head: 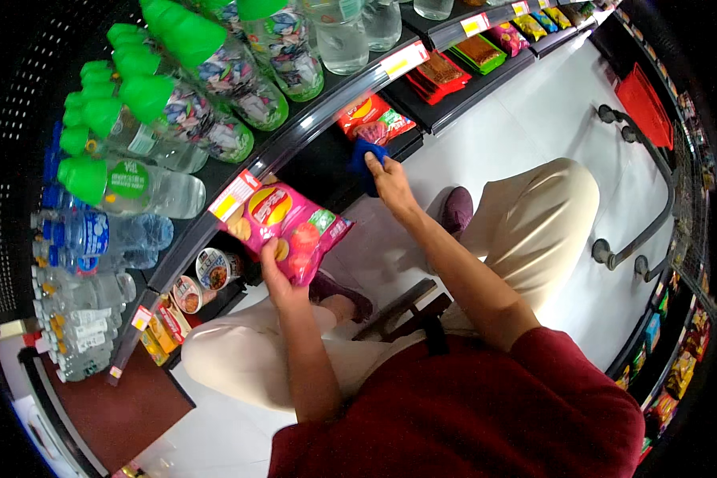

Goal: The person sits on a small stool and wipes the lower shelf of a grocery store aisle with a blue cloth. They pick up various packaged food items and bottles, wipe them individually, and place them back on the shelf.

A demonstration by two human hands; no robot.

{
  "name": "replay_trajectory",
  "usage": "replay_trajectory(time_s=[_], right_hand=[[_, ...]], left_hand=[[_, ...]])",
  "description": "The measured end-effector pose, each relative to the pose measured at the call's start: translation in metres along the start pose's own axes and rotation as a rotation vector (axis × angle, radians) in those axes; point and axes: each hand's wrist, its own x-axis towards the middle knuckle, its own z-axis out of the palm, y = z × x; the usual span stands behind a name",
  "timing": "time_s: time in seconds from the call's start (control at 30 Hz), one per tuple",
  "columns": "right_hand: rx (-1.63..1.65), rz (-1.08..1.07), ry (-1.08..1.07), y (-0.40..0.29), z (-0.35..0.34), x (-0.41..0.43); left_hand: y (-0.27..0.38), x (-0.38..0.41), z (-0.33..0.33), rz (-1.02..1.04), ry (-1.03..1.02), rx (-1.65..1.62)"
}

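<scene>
My left hand (pixel 284 278) grips the lower edge of a pink bag of potato chips (pixel 287 230), held in front of the shelf. A blue cloth (pixel 367 156) is pinched in the fingers of my right hand (pixel 394 185), over the bottom shelf. Just beyond the cloth, a red bag of chips (pixel 379 119) lies on that shelf, close to its front edge. The dark surface of the bottom shelf (pixel 322 173) shows between the two bags. Part of the cloth hangs below my right fingers, against the dark shelf.
Bottles with green caps (pixel 200 89) stand on the shelf above, behind a rail with price tags (pixel 310 122). Instant noodle cups (pixel 215 269) sit at the lower left. Red and green snack packs (pixel 439 74) lie farther along. A wheeled metal frame (pixel 651 221) stands on the right.
</scene>
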Motion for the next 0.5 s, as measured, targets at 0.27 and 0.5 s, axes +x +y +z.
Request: replay_trajectory(time_s=[0.27, 0.5], right_hand=[[-0.477, -0.482, -0.052, 0.032, 0.061, 0.039], [-1.103, -0.701, -0.353, 0.125, 0.08, 0.047]], left_hand=[[0.039, -0.042, 0.019, -0.048, -0.011, 0.187], [0.016, -0.06, 0.013, 0.324, -0.153, 0.751]])
